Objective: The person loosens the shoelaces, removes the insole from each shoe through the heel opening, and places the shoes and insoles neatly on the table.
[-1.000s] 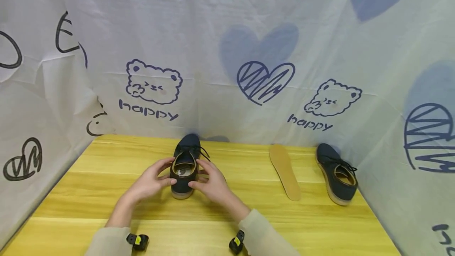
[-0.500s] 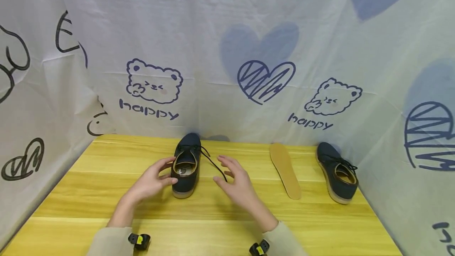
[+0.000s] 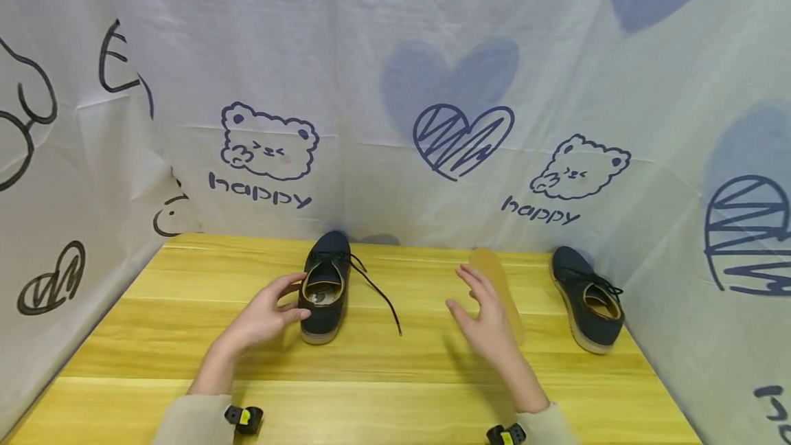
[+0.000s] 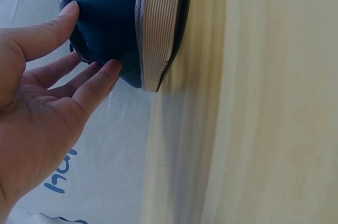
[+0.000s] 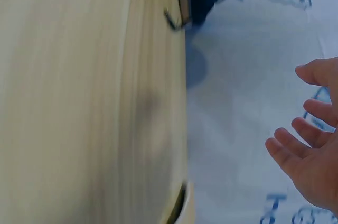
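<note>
Hands (image 3: 266,314) (image 3: 491,318) apart, ridge-soled dark shoe (image 3: 321,323), flat insole (image 3: 490,261)

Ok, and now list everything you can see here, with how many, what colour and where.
Touched shoe: one, dark navy, pale sole, left of the table's middle
Loose lace: one, black, trailing right from that shoe
Insole: one, tan, between the shoes, partly hidden
Other shoe: one, dark navy, far right
Table: one, yellow wood grain, under everything
Cloth: pieces unclear, white with blue and black drawings, behind and beside the table
Wrist devices: two, black and yellow, one per wrist
Sleeves: two, beige, bottom edge
Left hand: one, bare, touching the left-hand shoe
Right hand: one, bare, overlapping the insole in the head view
</note>
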`<state>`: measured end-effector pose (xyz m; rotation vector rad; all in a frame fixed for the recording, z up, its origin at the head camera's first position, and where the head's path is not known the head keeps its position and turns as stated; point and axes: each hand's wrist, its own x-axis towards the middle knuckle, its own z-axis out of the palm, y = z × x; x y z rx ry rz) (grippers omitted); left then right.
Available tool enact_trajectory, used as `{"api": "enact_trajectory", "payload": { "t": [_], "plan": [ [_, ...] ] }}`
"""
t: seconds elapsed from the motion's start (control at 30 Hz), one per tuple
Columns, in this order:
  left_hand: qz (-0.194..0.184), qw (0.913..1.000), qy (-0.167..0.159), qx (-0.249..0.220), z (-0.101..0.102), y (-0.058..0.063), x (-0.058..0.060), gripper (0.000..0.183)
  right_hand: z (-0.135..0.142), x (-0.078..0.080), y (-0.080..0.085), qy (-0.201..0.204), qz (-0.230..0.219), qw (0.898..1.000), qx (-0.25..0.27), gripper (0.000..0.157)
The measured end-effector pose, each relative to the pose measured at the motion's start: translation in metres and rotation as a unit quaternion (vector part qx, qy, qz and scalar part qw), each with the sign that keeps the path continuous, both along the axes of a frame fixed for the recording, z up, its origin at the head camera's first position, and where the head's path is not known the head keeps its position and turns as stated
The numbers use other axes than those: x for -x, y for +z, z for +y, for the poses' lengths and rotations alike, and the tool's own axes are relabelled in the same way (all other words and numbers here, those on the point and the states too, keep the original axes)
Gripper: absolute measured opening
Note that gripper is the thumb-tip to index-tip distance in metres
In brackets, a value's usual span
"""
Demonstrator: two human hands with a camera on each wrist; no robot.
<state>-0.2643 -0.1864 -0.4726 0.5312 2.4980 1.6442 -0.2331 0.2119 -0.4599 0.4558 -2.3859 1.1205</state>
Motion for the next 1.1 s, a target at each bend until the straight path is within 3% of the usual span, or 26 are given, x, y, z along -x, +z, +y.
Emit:
{"api": "enact_trajectory", "payload": {
  "t": [0.33, 0.67, 0.9, 1.1],
  "plan": [
    [0.001, 1.0, 0.003, 0.002, 0.001, 0.001, -0.001, 0.07, 0.078, 0.003, -0.008, -0.099, 0.033, 0.993, -0.05, 0.054],
    [0.003, 1.0, 0.006, 0.005, 0.001, 0.002, -0.002, 0.069, 0.15, 0.003, 0.001, -0.187, -0.002, 0.977, -0.105, 0.051],
    [0.001, 0.9999, 0.01, 0.009, 0.001, 0.001, -0.002, 0.07, 0.202, 0.008, -0.005, -0.221, -0.003, 0.965, -0.139, 0.053],
    [0.004, 0.9999, 0.012, 0.012, 0.002, 0.001, -0.002, 0.07, 0.227, 0.011, -0.01, -0.229, -0.09, 0.956, -0.162, 0.069]
  ]
}}
